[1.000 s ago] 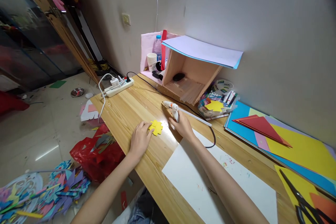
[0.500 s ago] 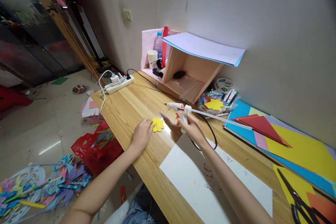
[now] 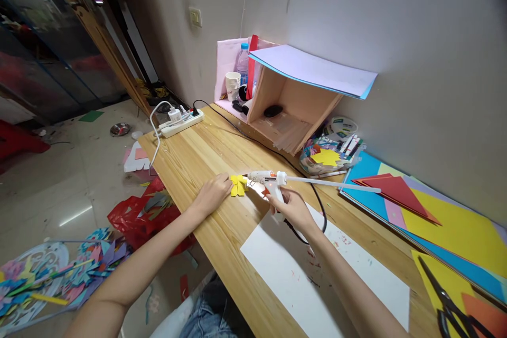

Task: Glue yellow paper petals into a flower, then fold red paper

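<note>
A small yellow paper cut-out lies on the wooden table. My left hand rests beside it, fingertips curled onto its left edge and pressing it down. My right hand is closed round the handle of a white hot glue gun. The gun is level, with its nozzle pointing left and touching the cut-out's right side. A long glue stick pokes out of its back, and its black cord loops behind my wrist.
A white sheet lies in front of me. Coloured paper sheets and black scissors sit at the right. A wooden shelf box, a bag of scraps and a power strip stand behind. Red bag on the floor.
My right hand lifted the glue gun off the table, turned it level and brought its nozzle left to the yellow cut-out. My left hand stayed on the cut-out.
</note>
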`<state>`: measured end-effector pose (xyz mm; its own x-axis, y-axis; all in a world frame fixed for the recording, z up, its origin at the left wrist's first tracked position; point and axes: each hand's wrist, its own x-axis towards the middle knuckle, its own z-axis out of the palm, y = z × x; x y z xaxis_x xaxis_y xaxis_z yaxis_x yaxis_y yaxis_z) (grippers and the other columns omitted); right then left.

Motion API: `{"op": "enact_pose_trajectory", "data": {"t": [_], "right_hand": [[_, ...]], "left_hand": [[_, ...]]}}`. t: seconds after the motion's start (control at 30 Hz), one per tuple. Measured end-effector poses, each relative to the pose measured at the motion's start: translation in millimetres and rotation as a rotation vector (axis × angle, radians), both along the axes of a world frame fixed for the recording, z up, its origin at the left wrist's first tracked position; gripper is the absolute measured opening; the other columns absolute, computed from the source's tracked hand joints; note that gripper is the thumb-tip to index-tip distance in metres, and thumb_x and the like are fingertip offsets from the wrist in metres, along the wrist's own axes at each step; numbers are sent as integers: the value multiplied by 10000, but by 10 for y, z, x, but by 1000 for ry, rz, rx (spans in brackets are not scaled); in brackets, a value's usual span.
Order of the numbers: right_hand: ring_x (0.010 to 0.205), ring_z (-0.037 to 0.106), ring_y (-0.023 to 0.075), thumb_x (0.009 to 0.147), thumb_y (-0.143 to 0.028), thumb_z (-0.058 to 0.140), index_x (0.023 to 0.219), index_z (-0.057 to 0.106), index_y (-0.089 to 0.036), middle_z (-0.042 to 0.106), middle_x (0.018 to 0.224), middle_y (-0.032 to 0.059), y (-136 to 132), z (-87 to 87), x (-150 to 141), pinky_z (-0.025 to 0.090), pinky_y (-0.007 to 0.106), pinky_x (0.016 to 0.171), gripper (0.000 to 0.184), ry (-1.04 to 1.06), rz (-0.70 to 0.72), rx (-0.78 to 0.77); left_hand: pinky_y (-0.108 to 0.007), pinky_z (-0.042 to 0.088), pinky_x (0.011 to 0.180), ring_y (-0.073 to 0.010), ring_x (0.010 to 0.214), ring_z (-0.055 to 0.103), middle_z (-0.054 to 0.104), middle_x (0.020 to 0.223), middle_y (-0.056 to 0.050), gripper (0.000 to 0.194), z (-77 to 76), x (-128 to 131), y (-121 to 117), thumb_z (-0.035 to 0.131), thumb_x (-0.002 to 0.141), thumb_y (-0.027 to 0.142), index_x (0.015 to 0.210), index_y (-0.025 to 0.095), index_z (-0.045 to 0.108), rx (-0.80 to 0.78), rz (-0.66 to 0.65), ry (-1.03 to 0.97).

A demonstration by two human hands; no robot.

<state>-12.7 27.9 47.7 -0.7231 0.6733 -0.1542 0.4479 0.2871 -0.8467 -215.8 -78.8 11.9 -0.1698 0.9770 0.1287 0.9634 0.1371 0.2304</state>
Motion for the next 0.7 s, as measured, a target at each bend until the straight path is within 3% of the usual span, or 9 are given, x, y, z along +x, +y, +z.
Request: {"op": "enact_pose_trajectory", "data": {"t": [0.1, 0.33, 0.7], "right_hand": [[519, 507, 137, 768, -364, 478, 564, 545, -161, 566, 548, -2, -18, -22, -22, 362, 237, 538, 295, 24, 6, -11], [565, 528, 149, 802, -379, 439, 646, 540, -173, 576, 578, -6, -77, -67, -101, 367, 236, 543, 278, -1, 36, -12], [611, 541, 162, 824, -373, 390, 629, 502, -185, 590, 619, 1, -107, -96, -172, 362, 252, 593, 293, -70, 41, 88]], "left_hand": [[-241, 372, 614, -145, 713, 521, 548, 768, -39, 258, -20, 1, -18, 387, 874, 280, 752, 180, 591, 63, 37, -71], [-220, 407, 611, -117, 660, 542, 584, 727, -11, 193, -118, -67, -11, 491, 803, 288, 746, 182, 642, 195, 189, -448], [-230, 420, 608, -121, 652, 553, 607, 710, -12, 200, -153, -91, -9, 512, 773, 309, 745, 192, 671, 212, 246, -489]]}}
